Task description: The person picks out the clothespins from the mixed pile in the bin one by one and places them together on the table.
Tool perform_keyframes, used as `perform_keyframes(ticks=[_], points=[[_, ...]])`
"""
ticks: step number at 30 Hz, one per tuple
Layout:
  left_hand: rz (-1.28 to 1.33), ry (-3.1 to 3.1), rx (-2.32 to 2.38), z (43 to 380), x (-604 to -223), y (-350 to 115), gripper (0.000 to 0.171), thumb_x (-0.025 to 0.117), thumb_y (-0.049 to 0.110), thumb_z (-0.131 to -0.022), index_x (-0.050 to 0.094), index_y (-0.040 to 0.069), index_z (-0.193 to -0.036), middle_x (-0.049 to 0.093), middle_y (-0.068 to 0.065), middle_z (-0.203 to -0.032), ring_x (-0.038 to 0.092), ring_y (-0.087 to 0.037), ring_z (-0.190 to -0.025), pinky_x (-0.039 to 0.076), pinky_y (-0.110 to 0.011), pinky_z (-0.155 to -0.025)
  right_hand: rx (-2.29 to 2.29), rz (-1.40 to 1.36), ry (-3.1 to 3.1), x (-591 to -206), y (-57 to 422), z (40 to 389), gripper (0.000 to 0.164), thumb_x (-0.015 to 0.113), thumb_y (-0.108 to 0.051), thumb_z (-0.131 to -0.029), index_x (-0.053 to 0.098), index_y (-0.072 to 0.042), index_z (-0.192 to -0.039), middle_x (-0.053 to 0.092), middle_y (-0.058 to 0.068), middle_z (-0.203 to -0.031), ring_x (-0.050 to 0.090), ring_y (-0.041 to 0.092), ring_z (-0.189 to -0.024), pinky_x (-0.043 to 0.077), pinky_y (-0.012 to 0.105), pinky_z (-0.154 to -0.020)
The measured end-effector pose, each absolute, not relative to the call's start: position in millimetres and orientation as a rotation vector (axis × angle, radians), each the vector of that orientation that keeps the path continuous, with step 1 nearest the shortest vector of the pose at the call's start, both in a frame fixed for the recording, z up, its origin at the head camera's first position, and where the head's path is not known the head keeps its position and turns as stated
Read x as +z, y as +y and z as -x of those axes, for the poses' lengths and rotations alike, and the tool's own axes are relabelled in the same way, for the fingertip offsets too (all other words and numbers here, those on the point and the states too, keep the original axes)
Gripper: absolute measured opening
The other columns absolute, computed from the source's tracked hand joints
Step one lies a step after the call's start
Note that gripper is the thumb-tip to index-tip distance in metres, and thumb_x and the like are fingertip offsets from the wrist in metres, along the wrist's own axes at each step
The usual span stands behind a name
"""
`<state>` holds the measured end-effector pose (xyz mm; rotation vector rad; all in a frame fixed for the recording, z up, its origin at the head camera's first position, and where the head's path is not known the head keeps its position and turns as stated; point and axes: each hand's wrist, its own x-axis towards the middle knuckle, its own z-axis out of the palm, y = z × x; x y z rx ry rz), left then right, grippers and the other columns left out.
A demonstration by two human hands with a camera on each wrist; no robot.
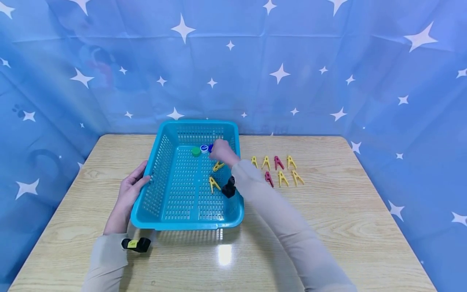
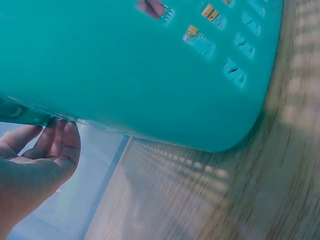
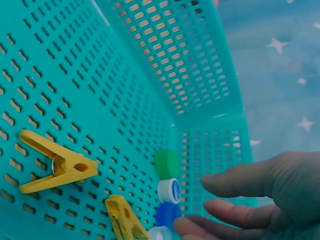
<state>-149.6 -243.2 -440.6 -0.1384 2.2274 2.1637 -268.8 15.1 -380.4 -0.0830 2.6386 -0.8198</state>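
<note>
My left hand (image 1: pixel 129 186) grips the left rim of a turquoise plastic basket (image 1: pixel 189 226), thumb over the edge; in the left wrist view its fingertips meet the rim. Deep inside the basket, toward its far right corner, reaches my right hand (image 1: pixel 222 152). The right wrist view shows its thumb and fingers apart, fingertips beside a blue bottle cap (image 3: pixel 167 214). In a row with that cap lie a green cap (image 3: pixel 166 163), a white cap with blue lettering (image 3: pixel 169 191) and a whitish cap (image 3: pixel 160 233). Two yellow clothespins (image 1: pixel 214 184) lie on the basket floor.
Right of the basket, several yellow clothespins (image 1: pixel 282 178) and red clothespins (image 1: pixel 279 162) lie in two rows on the wooden table (image 1: pixel 328 227), partly behind my right forearm. A blue star-patterned curtain (image 1: pixel 233 61) hangs behind and along both sides.
</note>
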Motion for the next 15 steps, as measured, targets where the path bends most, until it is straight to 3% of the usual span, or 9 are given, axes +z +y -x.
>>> perform_keyframes(ticks=[3,5,11,15], points=[[0.116,2.244,2.168,150,-441,-243,0.057,0.051,0.022,-0.097,0.027,0.012,-0.148,0.025,-0.01,-0.153,0.029,-0.027,-0.136,0.041,-0.018,-0.093,-0.772,0.036,2.609,-383,12,270,0.008,0.057,-0.005,-0.089,0.049,-0.004,-0.091,0.038,0.002,-0.068,0.034,0.013,-0.051,0.031,0.024,-0.045],[0.109,2.259,2.165,150,-441,-243,0.057,0.052,0.022,-0.097,0.028,0.012,-0.148,0.026,-0.011,-0.152,0.031,-0.026,-0.135,0.042,-0.015,-0.089,-0.765,0.02,2.595,-384,11,271,0.02,0.056,-0.005,-0.089,0.048,-0.003,-0.107,0.04,0.004,-0.073,0.036,0.014,-0.052,0.032,0.024,-0.045],[0.115,2.277,2.136,149,-440,-243,0.056,0.051,0.023,-0.098,0.028,0.013,-0.148,0.026,-0.011,-0.152,0.03,-0.029,-0.136,0.042,-0.018,-0.091,-0.747,-0.016,2.551,-392,9,273,0.003,0.05,-0.005,-0.092,0.05,-0.004,-0.095,0.033,0.002,-0.063,0.029,0.013,-0.045,0.028,0.025,-0.043],[0.12,2.264,2.141,149,-439,-243,0.056,0.051,0.023,-0.098,0.027,0.013,-0.148,0.025,-0.011,-0.153,0.028,-0.029,-0.136,0.041,-0.019,-0.093,-0.762,-0.053,2.542,-397,9,274,0.004,0.049,-0.007,-0.093,0.051,-0.003,-0.095,0.038,0.005,-0.067,0.032,0.013,-0.045,0.03,0.026,-0.043]])
